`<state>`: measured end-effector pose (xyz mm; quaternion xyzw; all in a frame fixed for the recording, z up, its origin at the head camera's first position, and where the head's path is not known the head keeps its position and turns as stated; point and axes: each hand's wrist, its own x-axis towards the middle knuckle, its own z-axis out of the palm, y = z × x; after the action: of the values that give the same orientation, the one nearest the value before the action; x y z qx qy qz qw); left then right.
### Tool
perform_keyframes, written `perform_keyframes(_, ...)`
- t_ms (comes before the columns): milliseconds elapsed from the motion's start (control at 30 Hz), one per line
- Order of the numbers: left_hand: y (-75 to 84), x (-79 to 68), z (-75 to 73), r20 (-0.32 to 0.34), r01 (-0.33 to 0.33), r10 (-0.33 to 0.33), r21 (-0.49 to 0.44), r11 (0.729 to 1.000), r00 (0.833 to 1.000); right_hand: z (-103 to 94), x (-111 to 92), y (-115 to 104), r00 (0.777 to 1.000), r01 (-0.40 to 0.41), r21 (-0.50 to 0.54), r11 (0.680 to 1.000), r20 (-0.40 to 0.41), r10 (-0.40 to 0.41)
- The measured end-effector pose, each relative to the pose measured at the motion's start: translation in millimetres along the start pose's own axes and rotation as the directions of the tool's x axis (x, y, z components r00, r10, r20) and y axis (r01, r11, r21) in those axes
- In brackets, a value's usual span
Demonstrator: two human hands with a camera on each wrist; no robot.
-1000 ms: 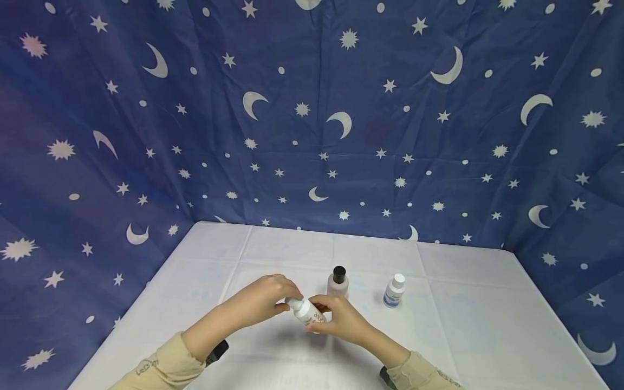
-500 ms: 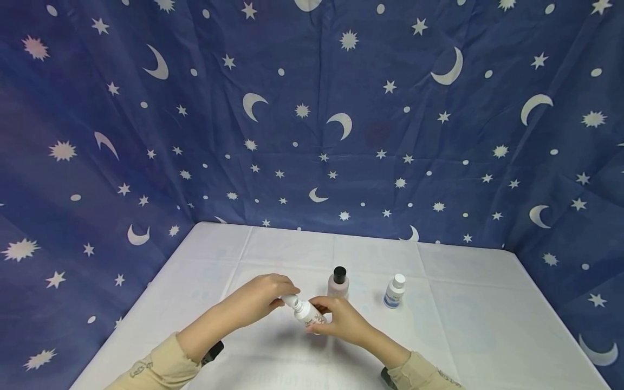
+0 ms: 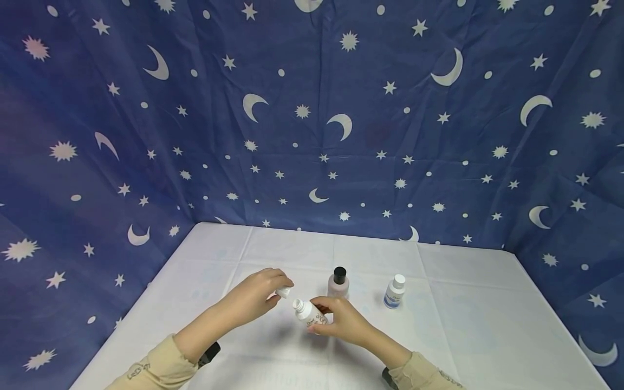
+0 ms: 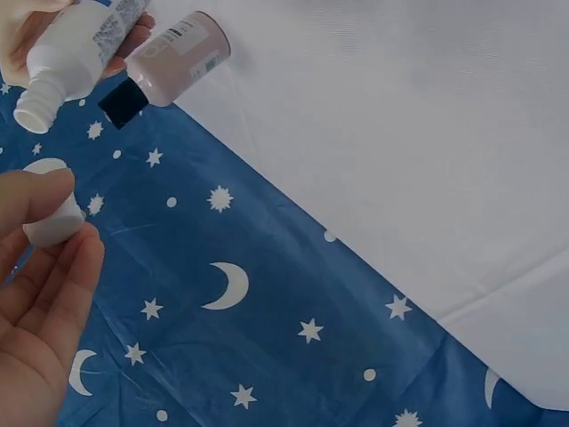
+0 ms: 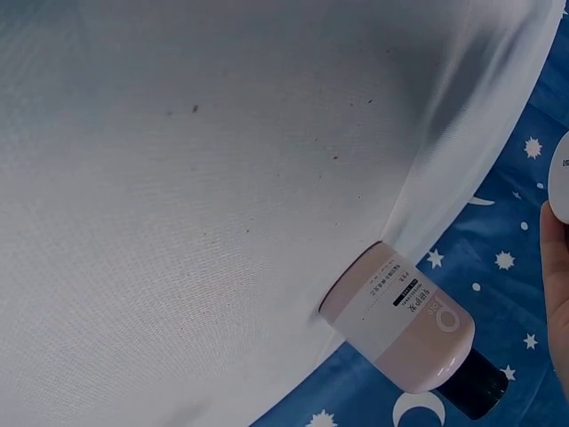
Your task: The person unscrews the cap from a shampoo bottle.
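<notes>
My left hand (image 3: 255,295) pinches a small white cap (image 3: 283,292) between thumb and fingertips. In the left wrist view the cap (image 4: 55,224) sits apart from the bare threaded neck of a white bottle (image 4: 73,58). That bottle (image 3: 310,314), printed with brown lettering, is gripped by my right hand (image 3: 341,319) around its body. It leans with its mouth toward the left hand, over the table. In the right wrist view only the bottle's base (image 5: 560,182) and part of the right hand (image 5: 556,302) show at the edge.
A pink bottle with a black cap (image 3: 338,286) stands upright just behind the right hand. Farther right is a small white bottle with a blue label (image 3: 394,292). Both rest on the white-covered table (image 3: 468,325); a blue star-and-moon curtain (image 3: 370,130) hangs behind it.
The cap has come off the white bottle's neck. My left hand has drawn it up and to the left, while the right hand holds the bottle almost still.
</notes>
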<state>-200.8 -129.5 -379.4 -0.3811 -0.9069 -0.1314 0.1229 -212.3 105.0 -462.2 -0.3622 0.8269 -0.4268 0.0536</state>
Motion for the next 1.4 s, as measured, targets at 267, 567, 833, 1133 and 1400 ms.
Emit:
perform_keyframes(267, -5.6, -5.7, 5.3, -0.024, 0.056, -0.058, -0.068, 0.996, 0.998, 0.9, 0, 0, 1.000, -0.011, 0.013, 1.000, 0.005, 0.011)
perform_keyframes(567, -13.1, -11.2, 10.7, -0.033, 0.120, -0.125, -0.131, 0.984, 0.992, 0.9, 3, 0, 0.999, -0.026, 0.081, 0.996, 0.024, 0.025)
perform_keyframes(833, -19.3, -19.1, 16.5, -0.029, 0.169, -0.179, -0.207, 0.963, 0.983, 2.3, 3, -1, 0.999, -0.048, 0.082, 0.995, 0.021, 0.046)
perform_keyframes(1133, -24.2, -30.0, 25.6, -0.052, 0.198, -0.222, -0.291, 0.936, 0.974, 4.9, 5, 3, 1.000, -0.031, 0.099, 0.995, 0.005, 0.031)
perform_keyframes(1400, -28.5, -42.6, 40.7, -0.021, 0.243, -0.289, -0.481, 0.842, 0.957, 5.9, 8, 8, 0.998, -0.049, 0.130, 0.990, -0.024, 0.053)
